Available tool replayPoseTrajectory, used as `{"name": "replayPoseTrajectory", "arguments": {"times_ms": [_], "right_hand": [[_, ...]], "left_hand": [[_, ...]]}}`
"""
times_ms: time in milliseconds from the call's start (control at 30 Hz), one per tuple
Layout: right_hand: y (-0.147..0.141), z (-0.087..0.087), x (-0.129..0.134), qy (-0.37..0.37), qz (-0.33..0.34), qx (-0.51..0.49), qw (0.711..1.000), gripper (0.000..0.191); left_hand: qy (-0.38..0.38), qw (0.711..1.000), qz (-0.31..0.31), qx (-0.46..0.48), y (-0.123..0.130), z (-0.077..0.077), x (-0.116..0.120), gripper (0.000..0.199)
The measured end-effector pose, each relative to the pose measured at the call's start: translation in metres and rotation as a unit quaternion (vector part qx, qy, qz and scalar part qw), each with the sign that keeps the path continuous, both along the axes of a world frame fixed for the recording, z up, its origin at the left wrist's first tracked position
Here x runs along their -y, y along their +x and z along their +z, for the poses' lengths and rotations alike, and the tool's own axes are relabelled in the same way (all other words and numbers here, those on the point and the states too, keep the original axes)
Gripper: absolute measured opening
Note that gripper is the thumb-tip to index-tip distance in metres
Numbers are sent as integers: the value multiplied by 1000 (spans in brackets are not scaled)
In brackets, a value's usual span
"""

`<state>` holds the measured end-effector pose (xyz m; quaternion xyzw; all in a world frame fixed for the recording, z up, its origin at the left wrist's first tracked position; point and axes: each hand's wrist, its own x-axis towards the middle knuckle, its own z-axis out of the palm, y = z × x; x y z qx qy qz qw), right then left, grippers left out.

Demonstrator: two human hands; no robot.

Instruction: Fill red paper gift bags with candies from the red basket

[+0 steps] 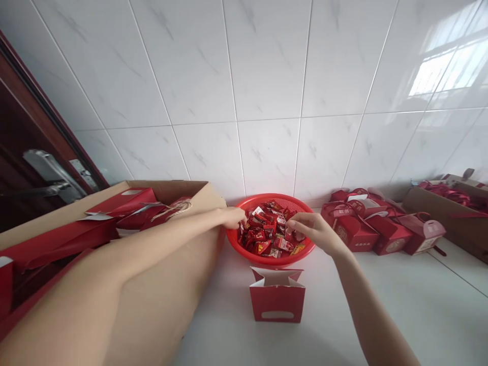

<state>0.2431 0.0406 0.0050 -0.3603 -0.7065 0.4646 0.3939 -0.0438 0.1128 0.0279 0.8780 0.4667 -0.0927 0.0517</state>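
A round red plastic basket (pixel 233 243) full of small wrapped candies (pixel 269 229) stands against the tiled wall. My left hand (pixel 233 218) reaches over its left rim, fingers closed on a dark red wrapped candy (pixel 241 231). At the right side of the basket, my right hand (pixel 313 230) bends down with thumb and fingers pinched together on a wrapped candy, mostly hidden by the fingers. In front of the basket a small red paper box (pixel 277 302) stands upright, its top flaps open and its white inside showing.
On the left, a large cardboard box (pixel 183 284) holds red folded paper boxes (pixel 124 202). Several closed red gift boxes (pixel 356 231) stand at the right on the white countertop (pixel 324 315). Beyond them is another cardboard box (pixel 453 223) with dark pink ribbons. A door handle (pixel 53 175) is at far left.
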Motion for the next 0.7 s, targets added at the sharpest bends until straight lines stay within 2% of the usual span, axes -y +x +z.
{"name": "replayPoseTrajectory", "arguments": {"times_ms": [100,200,300,367,433,600,700], "right_hand": [[-16,-17,-11,-10,12,3,1000,38],[-26,-32,-20,-8,25,10,1000,36],[-29,-42,-25,-23,32,39,998,33],[-29,-46,-27,-34,32,50,998,33],[-28,-47,-28,-43,35,39,998,34],[-30,-42,-25,-50,40,12,998,44],[-37,-38,-21,-75,22,-10,997,53]], "left_hand": [[-22,998,4,-59,4,-20,-8,40],[-30,997,7,-76,9,-31,-9,47],[-42,997,13,-66,11,-33,-10,32],[-57,997,20,-49,11,-28,-10,17],[-79,996,24,-22,11,-17,-10,15],[-143,986,11,82,19,13,6,26],[-140,975,14,171,28,17,25,36]]}}
